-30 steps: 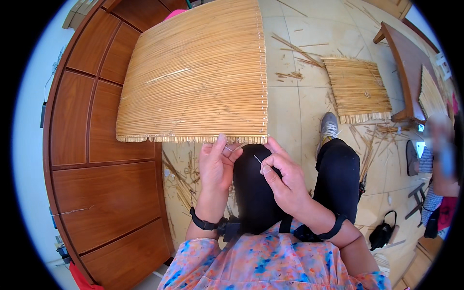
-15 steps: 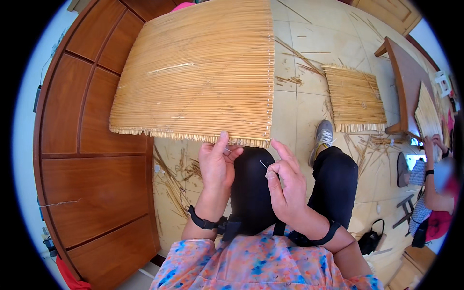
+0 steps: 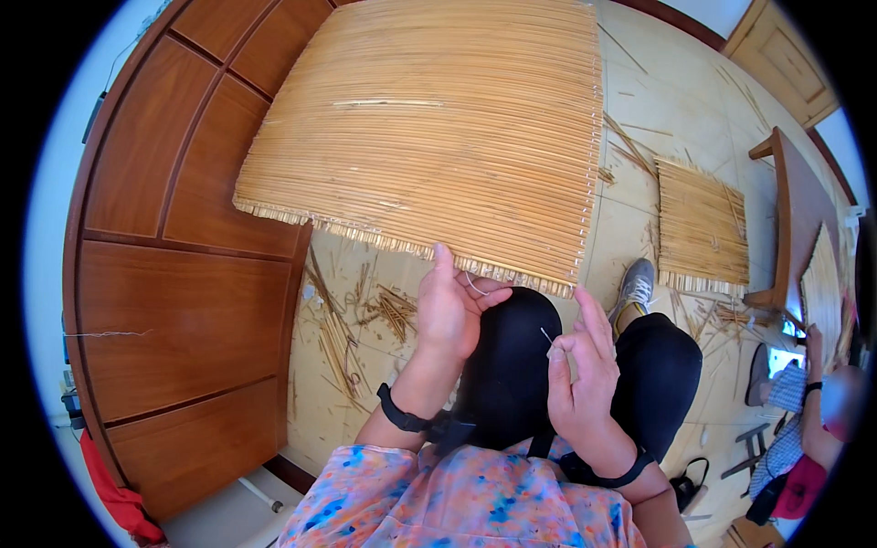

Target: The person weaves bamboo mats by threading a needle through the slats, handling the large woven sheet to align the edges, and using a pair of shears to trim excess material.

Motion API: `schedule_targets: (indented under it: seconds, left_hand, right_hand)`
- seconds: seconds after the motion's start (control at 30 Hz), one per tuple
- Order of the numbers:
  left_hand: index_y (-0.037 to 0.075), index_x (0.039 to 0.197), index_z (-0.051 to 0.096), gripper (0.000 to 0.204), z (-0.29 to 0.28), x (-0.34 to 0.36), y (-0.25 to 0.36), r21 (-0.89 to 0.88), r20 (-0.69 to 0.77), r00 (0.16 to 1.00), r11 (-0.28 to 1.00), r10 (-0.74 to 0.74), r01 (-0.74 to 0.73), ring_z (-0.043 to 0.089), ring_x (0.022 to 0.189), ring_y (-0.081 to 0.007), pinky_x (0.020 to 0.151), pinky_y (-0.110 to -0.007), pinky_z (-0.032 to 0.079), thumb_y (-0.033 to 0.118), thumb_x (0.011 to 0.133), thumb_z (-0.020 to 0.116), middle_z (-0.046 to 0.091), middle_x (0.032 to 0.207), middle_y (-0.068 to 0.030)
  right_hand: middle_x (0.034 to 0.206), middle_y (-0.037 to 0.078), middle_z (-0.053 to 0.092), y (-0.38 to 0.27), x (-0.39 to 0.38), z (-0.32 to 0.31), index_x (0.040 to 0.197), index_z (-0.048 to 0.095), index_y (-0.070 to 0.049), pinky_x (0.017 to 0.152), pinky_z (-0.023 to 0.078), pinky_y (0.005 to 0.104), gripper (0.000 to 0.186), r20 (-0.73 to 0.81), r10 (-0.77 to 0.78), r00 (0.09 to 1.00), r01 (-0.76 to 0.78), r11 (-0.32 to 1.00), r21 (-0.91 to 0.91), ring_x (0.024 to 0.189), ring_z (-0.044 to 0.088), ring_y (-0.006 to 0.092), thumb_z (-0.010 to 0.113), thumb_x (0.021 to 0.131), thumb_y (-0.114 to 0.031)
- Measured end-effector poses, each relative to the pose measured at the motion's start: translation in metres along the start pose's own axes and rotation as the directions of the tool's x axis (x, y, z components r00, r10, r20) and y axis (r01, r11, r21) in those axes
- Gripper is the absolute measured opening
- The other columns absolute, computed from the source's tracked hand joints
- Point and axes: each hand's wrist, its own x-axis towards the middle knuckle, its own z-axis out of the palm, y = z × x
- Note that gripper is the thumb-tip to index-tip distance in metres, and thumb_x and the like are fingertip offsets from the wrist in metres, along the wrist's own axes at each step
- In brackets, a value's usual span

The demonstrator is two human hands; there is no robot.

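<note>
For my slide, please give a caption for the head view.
Left hand holds straw mat edge; right hand pinches needle.

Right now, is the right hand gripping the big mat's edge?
No, the right hand pinches a thin needle clear of the mat.

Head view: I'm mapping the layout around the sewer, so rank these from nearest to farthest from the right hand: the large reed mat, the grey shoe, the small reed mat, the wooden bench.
From the right hand:
1. Grey shoe, just above it, to the right.
2. Large reed mat, its fringed near edge up and left; close to the shoe's rank.
3. Small reed mat, on the floor, upper right.
4. Wooden bench, beyond that mat, far right.
</note>
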Motion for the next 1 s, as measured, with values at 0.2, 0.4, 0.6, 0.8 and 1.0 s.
schedule_targets:
  seconds: [0.2, 0.4, 0.6, 0.8, 1.0]
  left_hand:
    - [0.003, 0.118, 0.051, 0.05, -0.002, 0.002, -0.003, 0.017, 0.038, 0.999, 1.0, 0.02, -0.021, 0.068, 0.079, -0.0252, 0.067, -0.036, 0.057, 0.045, 0.1, 0.031, 0.066, 0.101, -0.0139]
    - [0.001, 0.116, 0.05, 0.049, -0.008, 0.006, -0.002, 0.019, 0.103, 0.994, 1.0, -0.026, 0.024, 0.069, 0.081, -0.0279, 0.068, -0.036, 0.057, 0.043, 0.1, 0.03, 0.066, 0.101, -0.0158]
    - [0.0, 0.113, 0.05, 0.047, -0.014, 0.008, -0.002, 0.024, 0.07, 0.998, 1.0, 0.003, -0.005, 0.069, 0.077, -0.0294, 0.065, -0.035, 0.058, 0.041, 0.1, 0.032, 0.066, 0.097, -0.0191]
    - [0.001, 0.097, 0.05, 0.04, -0.014, 0.007, -0.002, 0.009, -0.007, 1.0, 1.0, 0.003, -0.003, 0.069, 0.072, -0.0262, 0.061, -0.031, 0.056, 0.039, 0.099, 0.041, 0.062, 0.081, -0.0117]
    - [0.001, 0.097, 0.052, 0.038, -0.01, 0.007, 0.001, -0.017, 0.01, 1.0, 1.0, 0.003, -0.003, 0.069, 0.072, -0.0251, 0.061, -0.031, 0.056, 0.037, 0.099, 0.043, 0.065, 0.086, -0.0134]
  right_hand:
    - [0.132, 0.035, 0.042, 0.003, 0.004, -0.003, 0.075, 0.055, 0.001, 0.101, 0.035, 0.0468, 0.006, 0.025, -0.042, 0.999, 0.043, 0.997, -0.061, 0.122, 0.044, 0.0481, 0.055, 0.08, -0.003]
    - [0.133, 0.035, 0.041, 0.006, 0.003, 0.003, 0.076, 0.055, 0.001, 0.102, 0.033, 0.0481, 0.008, 0.016, -0.035, 0.999, 0.036, 0.997, -0.072, 0.123, 0.042, 0.049, 0.055, 0.081, -0.005]
    - [0.133, 0.034, 0.041, 0.009, 0.003, 0.007, 0.079, 0.055, 0.001, 0.101, 0.033, 0.0495, 0.008, 0.044, -0.012, 0.999, 0.016, 0.996, -0.091, 0.122, 0.042, 0.0489, 0.054, 0.084, -0.006]
    - [0.131, 0.035, 0.043, 0.009, 0.002, 0.011, 0.079, 0.054, 0.002, 0.101, 0.034, 0.0506, 0.008, 0.014, -0.028, 0.999, 0.03, 0.996, -0.089, 0.122, 0.041, 0.0506, 0.054, 0.083, -0.005]
    - [0.132, 0.035, 0.042, 0.009, 0.004, 0.013, 0.08, 0.054, 0.002, 0.101, 0.033, 0.0512, 0.006, -0.004, -0.039, 0.999, 0.038, 0.991, -0.131, 0.122, 0.04, 0.0516, 0.055, 0.081, -0.003]
